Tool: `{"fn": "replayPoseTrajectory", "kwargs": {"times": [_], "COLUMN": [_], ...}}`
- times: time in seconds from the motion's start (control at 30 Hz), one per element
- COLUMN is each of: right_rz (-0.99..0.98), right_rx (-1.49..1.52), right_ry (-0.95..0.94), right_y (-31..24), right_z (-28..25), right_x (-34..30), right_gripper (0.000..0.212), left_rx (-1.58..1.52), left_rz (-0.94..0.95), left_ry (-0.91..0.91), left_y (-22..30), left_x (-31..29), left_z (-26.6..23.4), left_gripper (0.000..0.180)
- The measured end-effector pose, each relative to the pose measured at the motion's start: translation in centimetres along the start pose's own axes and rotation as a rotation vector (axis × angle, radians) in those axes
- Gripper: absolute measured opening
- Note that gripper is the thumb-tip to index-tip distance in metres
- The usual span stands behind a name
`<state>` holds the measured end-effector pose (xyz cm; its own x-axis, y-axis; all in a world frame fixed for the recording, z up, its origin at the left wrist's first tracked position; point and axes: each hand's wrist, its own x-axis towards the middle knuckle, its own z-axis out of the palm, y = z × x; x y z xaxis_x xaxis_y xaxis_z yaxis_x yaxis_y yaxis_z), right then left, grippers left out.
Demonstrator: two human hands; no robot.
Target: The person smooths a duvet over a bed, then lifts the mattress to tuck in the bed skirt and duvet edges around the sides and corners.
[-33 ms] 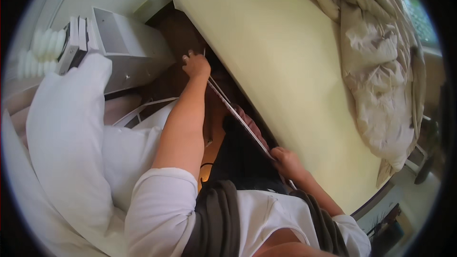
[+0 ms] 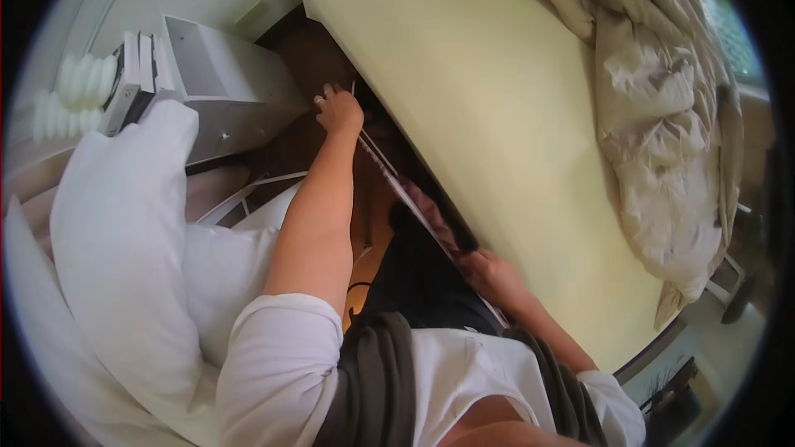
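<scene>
A long, thin panel with a pale edge, seen nearly edge-on, slants along the side of the bed. My left hand is at its far end, arm stretched out, the thumb side against the edge and some fingers partly spread; its grip is partly hidden. Nearer my body, my right hand is closed round the panel's edge, beside the mattress. Mauve cloth shows between the panel and the bed. What the panel belongs to cannot be made out.
A white nightstand stands by the wall at the far left, with books near it. White pillows are piled on my left. A crumpled beige duvet lies along the right of the bed. Brown floor shows beyond my left hand.
My right hand has shifted slightly left and away from my body along the panel, whose near end shows more below it. My left hand has moved only a little.
</scene>
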<state>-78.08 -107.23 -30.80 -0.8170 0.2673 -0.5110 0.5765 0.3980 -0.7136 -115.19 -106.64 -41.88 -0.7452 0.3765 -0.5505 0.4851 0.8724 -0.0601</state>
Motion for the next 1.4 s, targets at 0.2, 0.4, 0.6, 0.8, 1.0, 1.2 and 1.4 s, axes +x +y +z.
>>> {"fn": "replayPoseTrajectory", "kwargs": {"times": [0.2, 0.4, 0.6, 0.8, 1.0, 1.2, 1.4], "right_rz": [-0.399, -0.304, -0.211, -0.263, -0.31, -0.284, -0.186], "right_rx": [-0.008, 0.117, 0.344, 0.261, 0.223, 0.243, 0.251], "right_ry": [0.279, 0.316, -0.081, -0.075, -0.207, -0.567, -0.41], "right_y": [-5.0, -2.4, -7.1, -6.6, -7.9, -10.4, -9.2], "right_z": [-1.1, 1.5, -3.7, -3.6, -3.2, -4.7, -4.0], "right_x": [16.0, 23.6, 24.8, 23.5, 25.8, 28.9, 32.2], "right_gripper": [0.055, 0.054, 0.046, 0.049, 0.051, 0.062, 0.063], "left_rx": [-0.502, -1.128, -1.091, -0.159, -0.671, -0.123, -0.531], "left_rz": [-0.204, 0.108, -0.038, 0.318, 0.401, 0.16, -0.037], "left_ry": [0.234, 0.277, 0.163, -0.001, -0.075, 0.069, 0.226], "left_y": [-2.8, 2.2, -0.5, -3.0, -2.2, -0.4, -3.7], "left_x": [2.7, -1.0, 3.5, 13.1, 15.4, 20.5, 33.0], "left_z": [-1.2, -4.9, -2.1, 4.9, 5.4, 2.7, -3.9], "left_gripper": [0.061, 0.054, 0.027, 0.035, 0.041, 0.04, 0.033]}}
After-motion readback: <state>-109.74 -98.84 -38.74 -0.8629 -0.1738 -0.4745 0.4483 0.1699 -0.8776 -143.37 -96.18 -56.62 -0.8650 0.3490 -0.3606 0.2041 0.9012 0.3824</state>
